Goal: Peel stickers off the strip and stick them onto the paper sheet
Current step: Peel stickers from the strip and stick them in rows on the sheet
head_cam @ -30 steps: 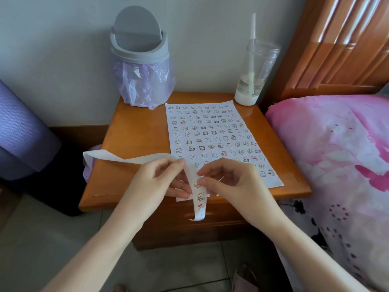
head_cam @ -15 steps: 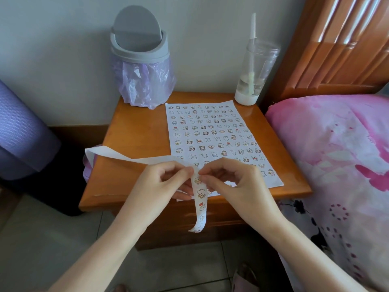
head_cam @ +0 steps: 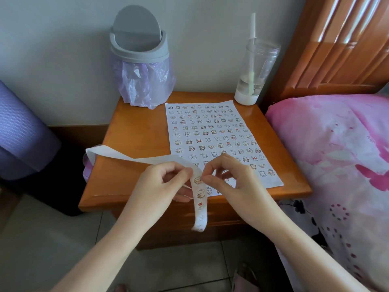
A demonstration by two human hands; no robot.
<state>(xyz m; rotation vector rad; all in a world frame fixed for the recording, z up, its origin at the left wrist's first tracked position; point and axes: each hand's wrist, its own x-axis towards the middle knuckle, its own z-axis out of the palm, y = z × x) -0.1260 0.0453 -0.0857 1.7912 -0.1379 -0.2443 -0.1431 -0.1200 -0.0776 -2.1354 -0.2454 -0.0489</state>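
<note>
Head view, read left to right. Purple rolled mat [head_cam: 23,131] stands on the floor at far left, against the wall. Wooden bedside surface [head_cam: 134,131] sits centre; at its back-left corner is a grey swing-lid bin [head_cam: 139,49] lined with a lilac bag.

White strip [head_cam: 117,155] starts at the surface's left edge, where its end droops over the side. It runs right across the wood to the hands, bends there, and its free end hangs down past the front edge. Three stickers show on the hanging part; the lowest stretch is too blurred to read.

Left grip [head_cam: 160,186] — thumb and forefinger closed on the strip at the bend, other fingers curled behind it. Right grip [head_cam: 233,184] — thumb and forefinger pinched together at the strip's right edge, touching the top sticker [head_cam: 197,180]; whether it has begun to lift, cannot tell.

Paper sheet [head_cam: 210,127] lies flat on the right half of the surface, covered in rows of small stickers; its near part is hidden by the hands. Clear cup [head_cam: 255,70] with a straw stands at the back-right corner. Wooden headboard [head_cam: 336,45] and pink bedding [head_cam: 336,154] fill the right side.
</note>
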